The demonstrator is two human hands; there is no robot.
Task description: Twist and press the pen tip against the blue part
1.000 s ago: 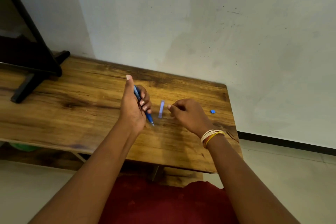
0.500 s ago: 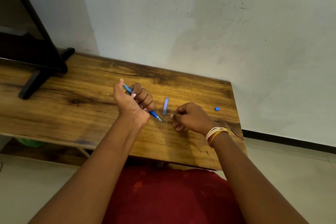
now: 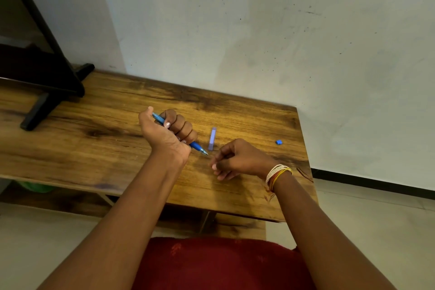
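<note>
head view: the blue pen (image 3: 179, 135) sits at frame centre, its tip close to the right hand (image 3: 237, 160); a slip could likely jab those fingers or knock the pale blue cap (image 3: 212, 138), lying just above the tip, across the wooden table (image 3: 94, 148). the left hand (image 3: 168, 132) fists around the pen, thumb up. the right hand, fingers curled, seems to pinch something too small to make out.

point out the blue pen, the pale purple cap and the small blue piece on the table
blue pen (image 3: 197, 147), head view, on the barrel just below the left hand's grip.
pale purple cap (image 3: 212, 139), head view, on its middle, lying on the table.
small blue piece (image 3: 279, 142), head view, on its top face.
</note>
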